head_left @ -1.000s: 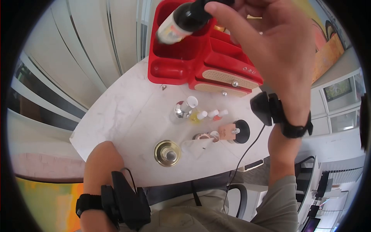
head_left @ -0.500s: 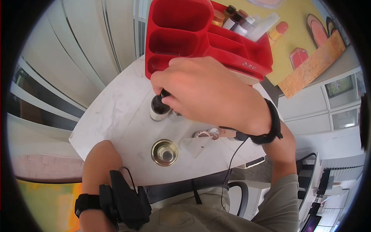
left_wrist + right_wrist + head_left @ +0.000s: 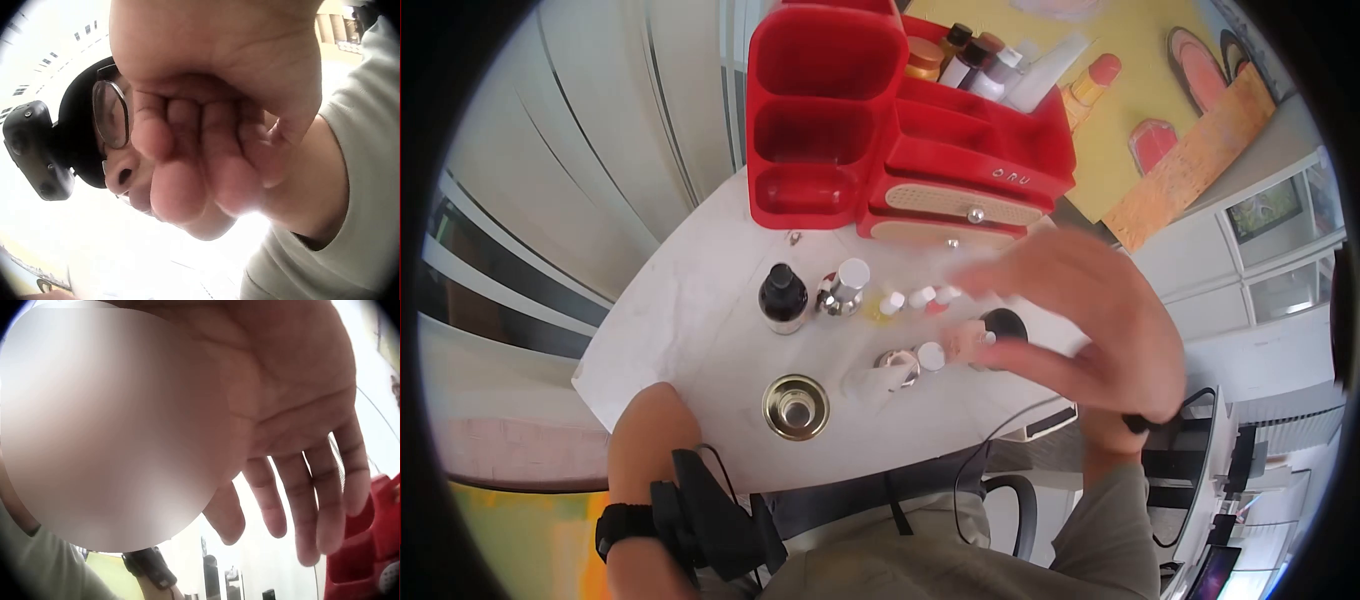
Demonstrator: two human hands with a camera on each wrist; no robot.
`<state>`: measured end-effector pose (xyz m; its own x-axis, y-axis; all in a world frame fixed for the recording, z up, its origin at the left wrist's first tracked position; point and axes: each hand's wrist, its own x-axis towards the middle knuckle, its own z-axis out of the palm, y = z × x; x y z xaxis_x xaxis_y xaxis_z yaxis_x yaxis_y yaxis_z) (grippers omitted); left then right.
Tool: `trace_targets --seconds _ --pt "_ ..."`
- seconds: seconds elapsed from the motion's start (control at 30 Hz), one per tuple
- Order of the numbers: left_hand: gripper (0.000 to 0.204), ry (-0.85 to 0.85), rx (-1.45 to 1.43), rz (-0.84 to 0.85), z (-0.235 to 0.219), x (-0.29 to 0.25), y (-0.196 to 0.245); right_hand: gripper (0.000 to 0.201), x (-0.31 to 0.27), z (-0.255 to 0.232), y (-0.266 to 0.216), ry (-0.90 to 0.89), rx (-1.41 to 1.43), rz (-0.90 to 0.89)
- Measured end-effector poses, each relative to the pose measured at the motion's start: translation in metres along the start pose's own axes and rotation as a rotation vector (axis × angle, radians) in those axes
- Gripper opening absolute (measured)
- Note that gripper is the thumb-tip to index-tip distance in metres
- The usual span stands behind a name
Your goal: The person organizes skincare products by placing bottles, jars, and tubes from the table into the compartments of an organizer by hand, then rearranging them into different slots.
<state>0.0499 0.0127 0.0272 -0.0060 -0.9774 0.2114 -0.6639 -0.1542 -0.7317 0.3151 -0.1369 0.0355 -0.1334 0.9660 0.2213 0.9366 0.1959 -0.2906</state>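
Observation:
My right hand (image 3: 1090,330) is over the right part of the table, its thumb and fingers spread with nothing between them. Its bare palm and extended fingers fill much of the right wrist view. Below its fingertips stand small white-capped bottles (image 3: 891,303), a pinkish bottle (image 3: 965,343) and a black round lid (image 3: 1004,324). A dark bottle (image 3: 783,300) with a pale label stands upright on the left, beside a silver bottle (image 3: 837,290) with a white cap. My left hand (image 3: 200,144), outside the head view, has loosely curled fingers and holds nothing.
A red organizer (image 3: 805,218) with drawers and compartments stands at the table's back; several bottles and a pale tube (image 3: 1045,75) sit in it. A gold-rimmed round container (image 3: 796,407) is near the front. A cable (image 3: 990,440) hangs from the right wrist.
The right hand carried the dark bottle from above the organizer down to the table's left, let it go beside the silver bottle, and moved away right. The left arm stayed nearly still.

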Motion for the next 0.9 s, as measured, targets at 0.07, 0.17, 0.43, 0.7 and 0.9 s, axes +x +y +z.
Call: trace_targets --seconds 0.07,0.17,0.43,0.7,0.9 --pt "0.026 0.094 0.016 -0.099 0.012 0.002 0.004 0.041 -0.032 -0.016 0.003 0.002 0.079 -0.048" --pt "0.025 0.189 -0.027 -0.390 0.014 0.005 -0.001 0.032 -0.068 -0.034 0.001 0.073 0.161 -0.165" --pt "0.054 0.027 -0.304 -0.882 -0.012 0.007 -0.029 0.032 -0.091 -0.028 -0.010 0.486 0.427 -0.965" --pt "0.039 -0.166 -0.039 -1.384 0.058 0.008 -0.068 0.034 -0.118 -0.015 0.015 0.607 0.493 -1.231" --pt "0.016 -0.526 -0.260 -1.595 0.099 -0.030 -0.167 0.039 -0.140 -0.016 0.025 0.639 0.495 -1.372"
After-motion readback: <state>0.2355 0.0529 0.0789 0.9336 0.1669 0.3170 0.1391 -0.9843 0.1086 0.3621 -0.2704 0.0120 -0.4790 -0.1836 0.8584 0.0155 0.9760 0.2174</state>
